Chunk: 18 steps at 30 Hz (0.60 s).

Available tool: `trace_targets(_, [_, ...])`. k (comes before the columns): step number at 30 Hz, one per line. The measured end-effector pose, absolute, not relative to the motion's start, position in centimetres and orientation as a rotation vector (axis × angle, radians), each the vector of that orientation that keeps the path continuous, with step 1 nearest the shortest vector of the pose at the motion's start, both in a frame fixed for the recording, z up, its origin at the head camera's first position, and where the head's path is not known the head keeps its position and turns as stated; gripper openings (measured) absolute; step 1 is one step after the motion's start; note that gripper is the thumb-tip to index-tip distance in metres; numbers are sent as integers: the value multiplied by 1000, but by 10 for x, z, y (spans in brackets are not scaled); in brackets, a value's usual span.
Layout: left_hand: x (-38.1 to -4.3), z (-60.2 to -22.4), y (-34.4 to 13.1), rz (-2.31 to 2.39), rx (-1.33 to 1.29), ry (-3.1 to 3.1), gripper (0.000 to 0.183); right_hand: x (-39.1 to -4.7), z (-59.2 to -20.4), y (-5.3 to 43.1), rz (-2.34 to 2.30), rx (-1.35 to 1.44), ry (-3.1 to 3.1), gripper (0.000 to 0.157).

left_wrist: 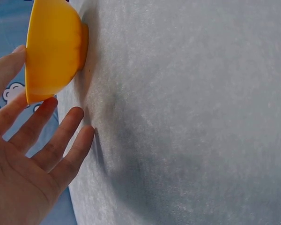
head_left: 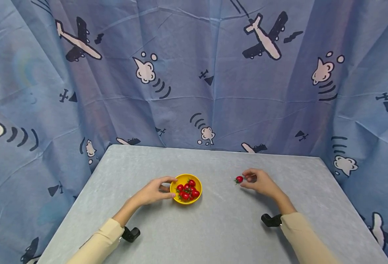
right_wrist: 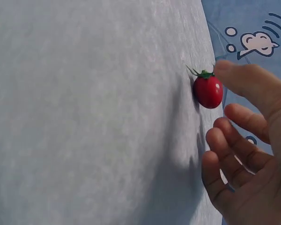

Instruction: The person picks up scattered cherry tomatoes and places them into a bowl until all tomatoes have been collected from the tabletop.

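A yellow bowl (head_left: pixel 182 178) stands upright on the table with several small red cherry tomatoes (head_left: pixel 185 196) in it. My left hand (head_left: pixel 154 191) is at the bowl's left side, thumb and fingers spread apart and touching its rim and outer wall. In the left wrist view the bowl (left_wrist: pixel 54 47) shows side-on, its contents hidden, and the fingers are fairly straight. One more cherry tomato (right_wrist: pixel 208 91), with a green stem, lies on the table to the right. My right hand (head_left: pixel 260 182) is just beside it, thumb and forefinger parted around the near side without a visible pinch.
The grey-white table (head_left: pixel 213 234) reaches back to a blue curtain (head_left: pixel 180 91) printed with planes and clouds. Black wrist mounts (head_left: pixel 271 220) stick out from both sleeves. A wide stretch of table lies between the bowl and the lone tomato.
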State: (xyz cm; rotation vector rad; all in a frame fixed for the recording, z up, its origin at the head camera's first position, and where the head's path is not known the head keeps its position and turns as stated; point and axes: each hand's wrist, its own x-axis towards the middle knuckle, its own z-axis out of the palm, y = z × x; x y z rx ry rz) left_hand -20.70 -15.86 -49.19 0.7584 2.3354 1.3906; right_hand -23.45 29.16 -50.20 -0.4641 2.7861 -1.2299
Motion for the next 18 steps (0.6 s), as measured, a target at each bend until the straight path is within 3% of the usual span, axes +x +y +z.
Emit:
trace_targets(4, [-207,-493,-159,1383,765,2340,53,-238,-503,286,-1174,-452,2792,55])
trace_targets(11, [-207,-493,-160,1367,770,2352,52,-243,-504,277,-1094,-444,2804,62])
trace_targets(15, [-207,-492,-159,1379,768,2340,52,-247,-505,274,-1070,-435,2799,57])
trace_targets(18, [-206,-491,-159,1387,764,2337,52,-250,-505,273,-1052,-453,2796,44])
